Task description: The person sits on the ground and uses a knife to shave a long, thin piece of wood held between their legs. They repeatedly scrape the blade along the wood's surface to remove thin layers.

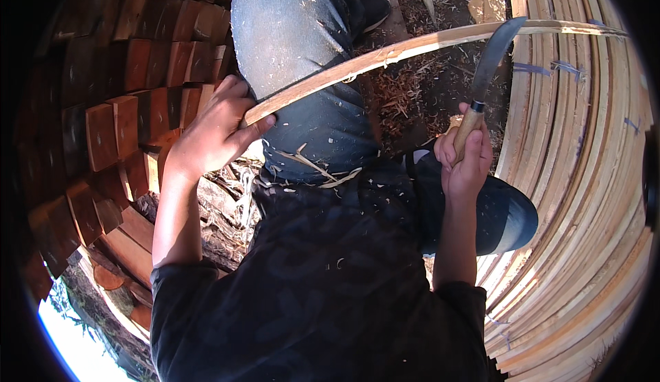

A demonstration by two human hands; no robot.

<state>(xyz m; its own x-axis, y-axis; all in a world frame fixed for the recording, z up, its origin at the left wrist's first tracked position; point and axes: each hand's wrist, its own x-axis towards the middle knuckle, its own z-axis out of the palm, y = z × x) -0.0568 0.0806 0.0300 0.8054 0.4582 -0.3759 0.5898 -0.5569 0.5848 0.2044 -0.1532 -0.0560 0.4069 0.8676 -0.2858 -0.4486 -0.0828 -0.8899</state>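
Observation:
A long, thin wooden strip [385,57] runs from my left knee out to the far right, its length resting across my jeans. My left hand [221,122] is closed around its near end, thumb on top. In my right hand [467,147] is a knife [494,59] with a curved dark blade and a round wooden handle, held upright with the fingers wrapped round the handle. The tip of the blade overlaps the strip near its far part; whether it touches the wood I cannot tell. Shavings cling to my jeans [295,31].
On the left rises a stack of reddish-brown wooden blocks [102,136]. Long pale wooden strips [570,176] lie bundled along my right side, some with purple marks. Curled shavings [405,100] litter the ground between my legs.

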